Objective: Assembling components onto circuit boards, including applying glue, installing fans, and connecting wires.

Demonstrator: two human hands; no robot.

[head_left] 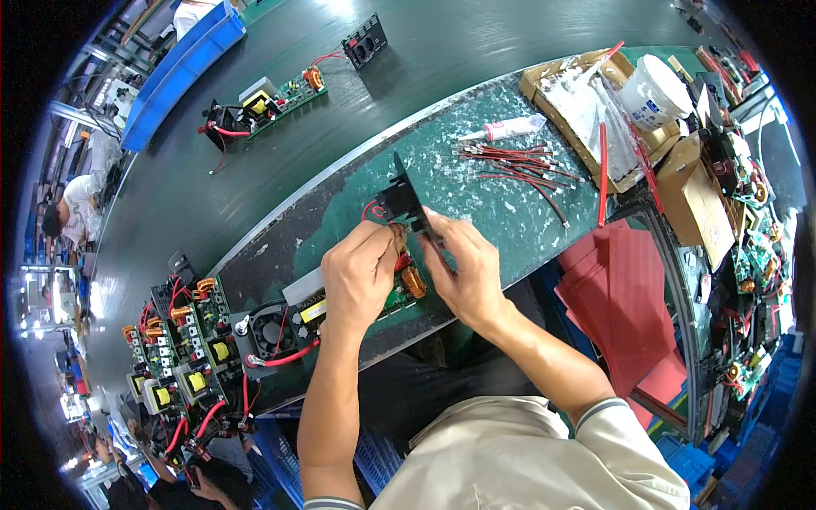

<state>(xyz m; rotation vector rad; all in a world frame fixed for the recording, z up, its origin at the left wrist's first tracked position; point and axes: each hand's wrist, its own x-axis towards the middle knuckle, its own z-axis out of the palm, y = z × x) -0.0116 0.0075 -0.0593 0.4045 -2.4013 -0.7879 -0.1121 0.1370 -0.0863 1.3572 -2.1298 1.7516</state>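
Black slotted panel [401, 197] tilts, clamped in the right hand [467, 270]; the left hand [357, 276] closes just beside it, contents hidden, above a green circuit board [394, 300].

Black panel [403, 195], tilted on edge, green circuit board [396, 299] below, copper coil [414, 282] at right end

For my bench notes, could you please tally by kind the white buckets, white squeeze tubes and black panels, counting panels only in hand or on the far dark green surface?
White bucket: 1
White squeeze tube: 1
Black panels: 2 (one in the right hand, one on the dark green surface)
Total: 4
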